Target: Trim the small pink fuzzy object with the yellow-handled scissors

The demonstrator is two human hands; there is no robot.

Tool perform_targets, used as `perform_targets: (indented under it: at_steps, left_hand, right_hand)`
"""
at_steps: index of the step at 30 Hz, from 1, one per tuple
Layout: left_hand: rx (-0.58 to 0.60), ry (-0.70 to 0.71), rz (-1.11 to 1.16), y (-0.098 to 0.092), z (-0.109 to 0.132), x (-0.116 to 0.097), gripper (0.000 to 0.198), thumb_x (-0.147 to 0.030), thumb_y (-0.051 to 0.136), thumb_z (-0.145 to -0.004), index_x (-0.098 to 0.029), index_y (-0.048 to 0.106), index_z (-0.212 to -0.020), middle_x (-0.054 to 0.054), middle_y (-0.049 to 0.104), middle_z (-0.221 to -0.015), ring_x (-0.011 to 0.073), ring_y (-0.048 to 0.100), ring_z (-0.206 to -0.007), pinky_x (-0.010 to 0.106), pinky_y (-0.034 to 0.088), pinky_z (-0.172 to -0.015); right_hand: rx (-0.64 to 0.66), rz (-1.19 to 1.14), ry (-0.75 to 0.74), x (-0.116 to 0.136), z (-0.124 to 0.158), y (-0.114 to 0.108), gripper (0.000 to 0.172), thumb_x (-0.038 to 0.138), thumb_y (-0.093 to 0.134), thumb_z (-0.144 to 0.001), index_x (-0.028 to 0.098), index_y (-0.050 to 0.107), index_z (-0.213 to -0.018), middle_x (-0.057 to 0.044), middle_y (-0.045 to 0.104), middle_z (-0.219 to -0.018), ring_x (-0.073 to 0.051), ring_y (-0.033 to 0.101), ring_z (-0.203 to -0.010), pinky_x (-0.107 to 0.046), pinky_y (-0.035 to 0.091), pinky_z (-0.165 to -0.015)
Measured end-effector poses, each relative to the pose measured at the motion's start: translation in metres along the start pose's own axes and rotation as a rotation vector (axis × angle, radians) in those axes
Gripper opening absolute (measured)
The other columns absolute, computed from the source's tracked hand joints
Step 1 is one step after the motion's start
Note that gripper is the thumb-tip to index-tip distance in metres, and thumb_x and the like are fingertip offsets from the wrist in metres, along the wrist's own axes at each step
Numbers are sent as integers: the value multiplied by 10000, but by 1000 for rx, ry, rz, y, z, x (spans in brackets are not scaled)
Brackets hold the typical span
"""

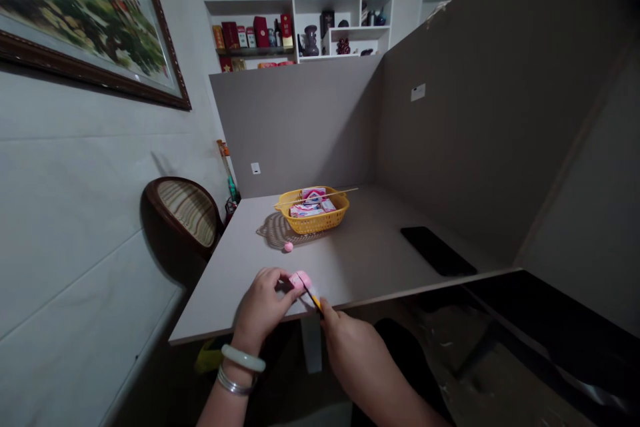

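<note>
Clasping a pink lump in the left hand; right hand pinching a yellow tool against it; pink ball on tabletop, near yellow basket.
</note>
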State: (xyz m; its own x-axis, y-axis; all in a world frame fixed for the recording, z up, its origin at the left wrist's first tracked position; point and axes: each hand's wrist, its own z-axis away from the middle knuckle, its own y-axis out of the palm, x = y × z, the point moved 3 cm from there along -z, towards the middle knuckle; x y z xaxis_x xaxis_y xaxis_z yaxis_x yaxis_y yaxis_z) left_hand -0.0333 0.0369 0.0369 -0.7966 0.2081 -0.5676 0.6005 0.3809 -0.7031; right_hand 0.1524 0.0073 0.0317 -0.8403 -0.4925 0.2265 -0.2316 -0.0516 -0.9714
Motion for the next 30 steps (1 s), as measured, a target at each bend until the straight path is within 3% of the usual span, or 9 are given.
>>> perform_targets:
  at_steps: [4, 10, 16, 23, 30]
  left_hand:
    - [-15, -13, 1, -1, 0, 1, 265, -459, 656, -810, -218, 675, -916, 63, 677, -946, 220, 635, -912, 353, 508, -833]
    - [-23, -8, -34, 0, 0, 0, 295, -500, 648, -814, -218, 667, -896, 59, 675, -942, 213, 632, -906, 342, 504, -829]
    - [1, -16, 5, 0, -1, 3, 292, -490, 635, -824, -211, 660, -905, 68, 672, -950, 215, 633, -910, 341, 508, -824]
    - [-10, -7, -25, -1, -1, 1, 293, -488, 655, -813, -211, 662, -908, 74, 674, -963, 225, 623, -930, 364, 501, -849]
    - [-15, -7, -2, 0, -2, 3, 293, -488, 656, -803, -213, 673, -902, 65, 679, -932, 216, 635, -887, 350, 510, -811]
  right_hand:
    - [-14, -22, -4, 5, -11, -5, 578, 7, 384, -865, 89, 436, -1435, -166, 732, -975, -206, 720, -840, -220, 486, -679]
    - [73, 14, 18, -4, 7, 6, 607, 6, 340, -874, 108, 412, -1468, -148, 725, -1014, -239, 721, -833, -265, 493, -651]
    - [5, -42, 9, 7, -12, -9, 558, 22, 385, -871, 89, 442, -1422, -164, 734, -973, -211, 719, -835, -239, 480, -683]
    - [45, 12, 24, -1, 7, 8, 608, 6, 354, -865, 115, 418, -1460, -147, 731, -984, -224, 721, -801, -244, 471, -622]
    - [14, -42, -7, 6, -12, -8, 588, 0, 358, -867, 79, 421, -1446, -160, 730, -1018, -224, 713, -880, -252, 477, -683]
